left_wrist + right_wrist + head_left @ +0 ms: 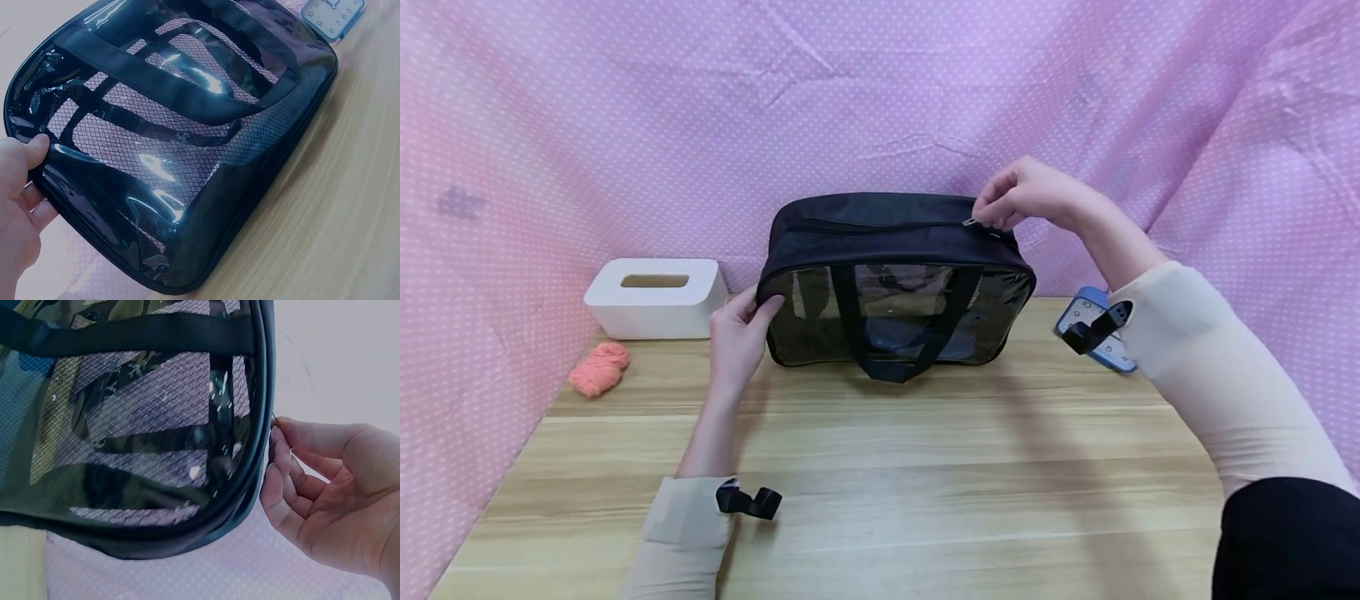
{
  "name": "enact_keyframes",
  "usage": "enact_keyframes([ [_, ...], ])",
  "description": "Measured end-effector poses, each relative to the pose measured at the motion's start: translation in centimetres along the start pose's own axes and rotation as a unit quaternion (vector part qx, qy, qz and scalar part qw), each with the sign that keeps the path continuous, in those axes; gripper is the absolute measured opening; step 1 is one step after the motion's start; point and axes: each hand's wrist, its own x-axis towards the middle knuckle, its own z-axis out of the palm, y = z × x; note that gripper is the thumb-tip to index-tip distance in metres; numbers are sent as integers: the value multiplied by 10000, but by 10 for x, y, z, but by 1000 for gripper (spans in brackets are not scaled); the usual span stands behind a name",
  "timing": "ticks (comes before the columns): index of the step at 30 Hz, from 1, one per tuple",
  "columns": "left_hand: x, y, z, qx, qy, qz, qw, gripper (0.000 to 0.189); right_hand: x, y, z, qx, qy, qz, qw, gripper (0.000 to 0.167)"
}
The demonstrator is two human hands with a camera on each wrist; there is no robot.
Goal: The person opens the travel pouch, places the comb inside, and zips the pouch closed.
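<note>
A black bag (pixel 898 237) with a see-through front panel and a strap handle (pixel 891 371) stands upright on the table. My left hand (pixel 737 337) grips its left edge, thumb on the front and fingers behind, as the left wrist view also shows (pixel 22 200). At the top right, my right hand (pixel 1030 196) pinches the small metal zipper pull (pixel 968 222). In the right wrist view, the thumb and fingers of the right hand (pixel 337 487) meet beside the bag's edge. Something bluish shows through the front panel; its kind is unclear.
A white tissue box (pixel 655 304) stands left of the bag, with a coral yarn skein (pixel 599 369) before it. To the right, a blue clock (pixel 1093 321) is partly covered by the right wrist's camera mount. Pink dotted cloth (pixel 880 100) hangs behind the wooden table (pixel 925 467).
</note>
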Motion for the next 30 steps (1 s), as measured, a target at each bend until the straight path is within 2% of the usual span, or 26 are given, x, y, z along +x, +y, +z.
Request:
enact_keyframes([
  [12, 1, 2, -1, 143, -48, -72, 9999, 22, -11, 31, -10, 415, 216, 203, 9987, 9],
  [30, 2, -1, -1, 2, -98, -272, 9996, 22, -25, 78, -16, 720, 397, 582, 9949, 7],
])
